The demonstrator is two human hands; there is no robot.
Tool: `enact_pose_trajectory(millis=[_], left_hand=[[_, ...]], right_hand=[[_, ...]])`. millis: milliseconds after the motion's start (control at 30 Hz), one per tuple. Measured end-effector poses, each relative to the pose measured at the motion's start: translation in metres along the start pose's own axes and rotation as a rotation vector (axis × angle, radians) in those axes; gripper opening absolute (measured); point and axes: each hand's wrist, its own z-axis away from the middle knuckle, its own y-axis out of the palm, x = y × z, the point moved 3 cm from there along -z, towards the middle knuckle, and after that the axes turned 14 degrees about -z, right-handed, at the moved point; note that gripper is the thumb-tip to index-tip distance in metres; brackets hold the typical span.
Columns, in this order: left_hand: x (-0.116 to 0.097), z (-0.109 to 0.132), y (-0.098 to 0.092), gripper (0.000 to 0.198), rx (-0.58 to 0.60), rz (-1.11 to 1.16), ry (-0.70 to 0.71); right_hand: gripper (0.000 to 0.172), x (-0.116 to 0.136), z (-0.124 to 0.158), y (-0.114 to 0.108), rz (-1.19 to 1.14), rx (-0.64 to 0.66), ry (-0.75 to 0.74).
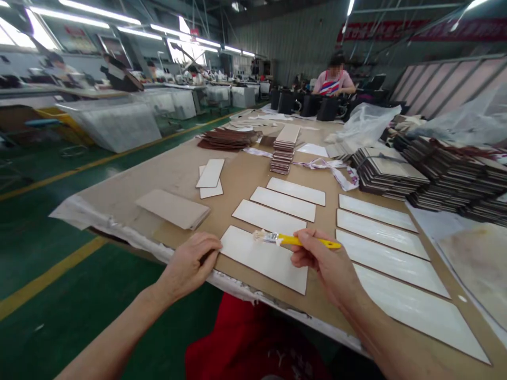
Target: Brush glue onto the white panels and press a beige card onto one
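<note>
Brush (304, 241) pinched in right hand (327, 264), bristles over white panel (263, 261); left hand (190, 261) half-open, empty, fingertips at panel edge. Risk: wet bristles could mark next panels (269, 217); panel could slide on brown board (170, 169) if unsteadied.

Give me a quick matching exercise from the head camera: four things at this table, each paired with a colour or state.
Things:
1. paintbrush
2. left hand
3. narrow stack of boards
4. co-worker

Descriptions:
A. Pale top board over dark edges
B. Yellow handle
C. Pink top, at the far end of the table
D. Resting at the edge of a white panel

Right pairs: 1-B, 2-D, 3-A, 4-C
</note>
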Motion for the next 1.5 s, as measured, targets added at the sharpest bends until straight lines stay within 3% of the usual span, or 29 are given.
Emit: enact_pose_trajectory(millis=[300, 600, 800, 1133, 1500], left_hand=[[0.008, 0.006, 0.005, 0.017, -0.035, 0.069, -0.015], [0.009, 0.008, 0.009, 0.015, -0.091, 0.075, -0.027], [0.01, 0.01, 0.012, 0.016, -0.081, 0.074, -0.028], [0.008, 0.009, 0.012, 0.016, -0.064, 0.058, -0.028], [0.012, 0.012, 0.014, 0.012, -0.081, 0.006, 0.022]], right_hand=[[0.03, -0.025, -0.016, 0.045, 0.149, 0.109, -0.009], [0.026, -0.048, -0.022, 0.059, 0.3, 0.177, -0.001], [0.018, -0.043, -0.019, 0.064, 0.415, 0.167, 0.002], [0.02, -0.02, -0.012, 0.028, 0.591, 0.155, -0.011], [0.022, 0.021, 0.03, -0.027, 0.747, 0.056, 0.006]])
